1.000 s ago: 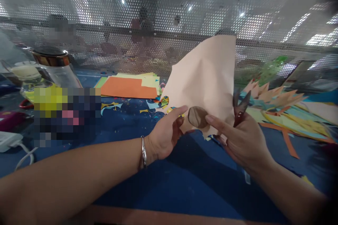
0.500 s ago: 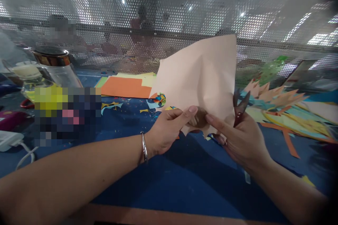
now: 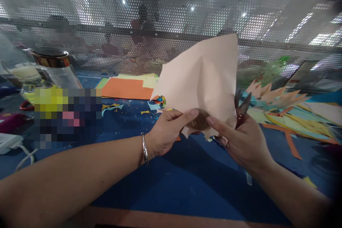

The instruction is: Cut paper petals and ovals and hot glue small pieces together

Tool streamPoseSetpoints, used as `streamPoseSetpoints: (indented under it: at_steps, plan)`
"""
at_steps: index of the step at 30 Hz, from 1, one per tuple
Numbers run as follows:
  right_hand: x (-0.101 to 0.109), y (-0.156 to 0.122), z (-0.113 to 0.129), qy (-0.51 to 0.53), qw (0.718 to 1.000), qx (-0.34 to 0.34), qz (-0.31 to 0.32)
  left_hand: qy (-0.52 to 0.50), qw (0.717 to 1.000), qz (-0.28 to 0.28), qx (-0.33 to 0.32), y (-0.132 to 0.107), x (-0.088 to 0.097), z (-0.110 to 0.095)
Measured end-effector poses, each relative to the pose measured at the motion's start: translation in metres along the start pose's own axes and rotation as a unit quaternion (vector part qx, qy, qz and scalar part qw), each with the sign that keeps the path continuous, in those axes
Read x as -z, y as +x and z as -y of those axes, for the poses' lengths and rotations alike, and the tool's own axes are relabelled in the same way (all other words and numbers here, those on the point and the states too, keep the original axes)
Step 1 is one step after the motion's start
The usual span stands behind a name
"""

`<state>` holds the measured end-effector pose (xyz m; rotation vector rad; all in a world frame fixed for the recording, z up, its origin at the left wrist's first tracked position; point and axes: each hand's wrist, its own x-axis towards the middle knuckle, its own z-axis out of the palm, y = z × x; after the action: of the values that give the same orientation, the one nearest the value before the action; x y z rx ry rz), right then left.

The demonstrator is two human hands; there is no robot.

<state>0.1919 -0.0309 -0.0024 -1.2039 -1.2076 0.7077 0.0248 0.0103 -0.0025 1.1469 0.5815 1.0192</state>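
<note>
I hold a pale peach sheet of paper (image 3: pixel 205 78) upright over the blue table. My left hand (image 3: pixel 168 131) pinches its lower edge, thumb on the near side, beside a small brown round piece (image 3: pixel 199 121) that lies against the sheet. My right hand (image 3: pixel 240 142) is closed round a pair of scissors (image 3: pixel 242 108) whose blades point up and stand slightly apart, while its forefinger reaches to the brown piece. The sheet's bottom edge is jagged. A metal bangle sits on my left wrist.
Orange and yellow paper sheets (image 3: pixel 128 87) lie at the back. Cut spiky paper shapes and scraps (image 3: pixel 283 107) pile up on the right. A clear jar with a dark lid (image 3: pixel 55 66) stands at the left, by a white cable (image 3: pixel 16 149). A perforated metal screen (image 3: pixel 171 14) rises behind.
My left hand moved right and took hold of the sheet's lower edge; the sheet spread wider to the left. My right hand with the scissors stayed nearly still.
</note>
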Motion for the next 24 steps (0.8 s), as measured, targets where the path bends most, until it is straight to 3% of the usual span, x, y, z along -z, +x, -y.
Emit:
streamPoseSetpoints:
  at_steps: [3, 15, 24]
  plan:
    - [-0.0001, -0.0003, 0.0001, -0.002, 1.0, 0.005, 0.002, -0.051, 0.997, 0.032, 0.052, 0.0002, 0.0001, -0.0006]
    - [-0.0005, -0.0008, 0.0024, -0.027, 1.0, 0.008, 0.008, -0.046, 0.997, 0.02, 0.059, -0.001, -0.0016, -0.0068]
    - [0.0004, -0.0002, -0.0023, -0.014, 1.0, -0.013, 0.011, -0.046, 0.996, 0.05, 0.05, 0.0, -0.0014, -0.0089]
